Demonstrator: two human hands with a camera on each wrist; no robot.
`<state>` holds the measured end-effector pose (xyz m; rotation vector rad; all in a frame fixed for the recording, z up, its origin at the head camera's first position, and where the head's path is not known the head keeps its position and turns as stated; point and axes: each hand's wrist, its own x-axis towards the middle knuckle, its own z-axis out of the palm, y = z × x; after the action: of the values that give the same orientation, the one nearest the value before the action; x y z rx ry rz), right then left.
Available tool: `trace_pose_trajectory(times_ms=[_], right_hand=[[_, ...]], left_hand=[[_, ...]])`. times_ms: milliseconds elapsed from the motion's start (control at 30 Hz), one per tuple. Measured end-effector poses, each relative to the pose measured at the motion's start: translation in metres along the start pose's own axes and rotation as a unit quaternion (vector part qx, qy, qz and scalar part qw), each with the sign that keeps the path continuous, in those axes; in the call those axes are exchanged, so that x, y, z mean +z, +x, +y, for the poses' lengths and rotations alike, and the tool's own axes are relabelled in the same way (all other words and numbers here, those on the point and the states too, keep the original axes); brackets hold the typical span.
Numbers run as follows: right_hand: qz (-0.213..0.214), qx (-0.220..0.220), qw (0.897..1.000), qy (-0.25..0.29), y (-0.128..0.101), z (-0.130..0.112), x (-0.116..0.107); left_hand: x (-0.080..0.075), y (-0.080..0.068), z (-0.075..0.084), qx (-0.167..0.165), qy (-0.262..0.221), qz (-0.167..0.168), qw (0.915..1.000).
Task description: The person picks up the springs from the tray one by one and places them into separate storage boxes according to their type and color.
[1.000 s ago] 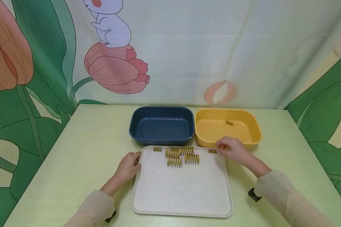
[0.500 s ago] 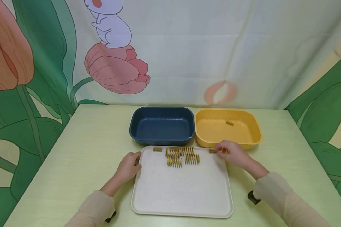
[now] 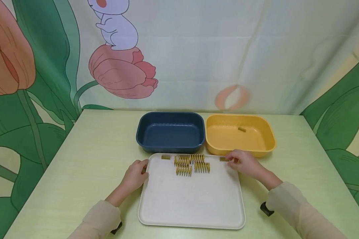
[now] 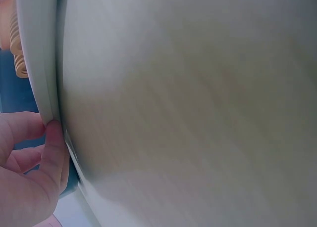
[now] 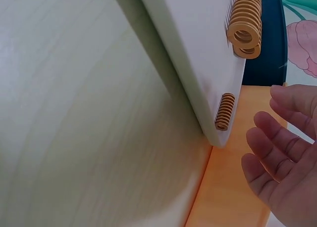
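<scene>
Head view puts a pale tabletop (image 3: 89,156) under everything, with a white low-rimmed tray (image 3: 194,202) lying flat on it, perhaps because a rim stops round things rolling off. Just beyond its far edge stand a dark blue bin (image 3: 170,148) and a yellow bin (image 3: 224,137), side by side, both probably set so close to keep every reach short.

The left hand (image 3: 135,175) pinches the tray's left edge between thumb and fingers, likely to steady it. The right hand (image 3: 246,162) is over the tray's far right corner, fingers loosely bent and parted; the right wrist view shows nothing in its grasp.

Four large springs (image 3: 202,167) lie on their sides, bunched near the middle of the tray's far edge. Smaller, tighter coils come last: one small spring (image 3: 166,157) at the far left of the tray, another small spring (image 3: 223,159) just beside the right fingertips, and a single spring (image 3: 242,129) inside the yellow bin, apart from its walls.
</scene>
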<state>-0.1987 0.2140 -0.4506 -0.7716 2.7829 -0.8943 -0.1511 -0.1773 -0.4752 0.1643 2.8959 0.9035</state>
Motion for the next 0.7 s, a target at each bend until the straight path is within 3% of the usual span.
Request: trace_pose_trajectory(times_ms=[700], right_hand=[[-0.027, 0.034, 0.999, -0.004, -0.002, 0.004, 0.011]], left_hand=[[0.001, 0.001, -0.001, 0.000, 0.000, -0.001, 1.0000]])
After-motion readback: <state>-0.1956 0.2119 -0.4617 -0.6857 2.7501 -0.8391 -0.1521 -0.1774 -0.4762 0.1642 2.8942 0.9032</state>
